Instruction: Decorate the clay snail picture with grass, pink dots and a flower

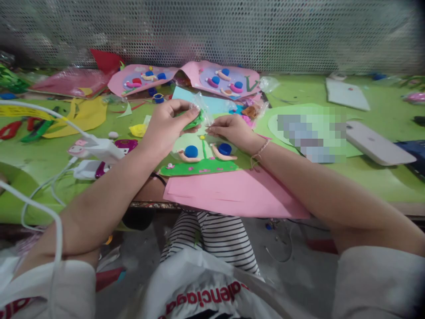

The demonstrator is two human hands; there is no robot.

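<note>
My left hand (175, 124) is closed around a clear plastic bag with green modelling clay (195, 122) in it. My right hand (230, 130) is closed too, thumb and fingers pinched at the bag's right side; whatever sits between its fingertips is too small to make out. Both hands hover over a craft picture (186, 167) with a green clay ground strip. On the picture are two snails with blue bottle-cap shells (191, 151) and a green stem topped by a yellow dot. Sheets of pink paper (229, 190) lie under its near edge.
Two finished-looking pink snail pictures (146, 79) lean at the back by a perforated metal screen (212, 35). Left are a white charger with cables (104, 148), scissors (38, 128) and yellow paper (78, 117). A phone (378, 144) lies right, beside green paper (308, 110).
</note>
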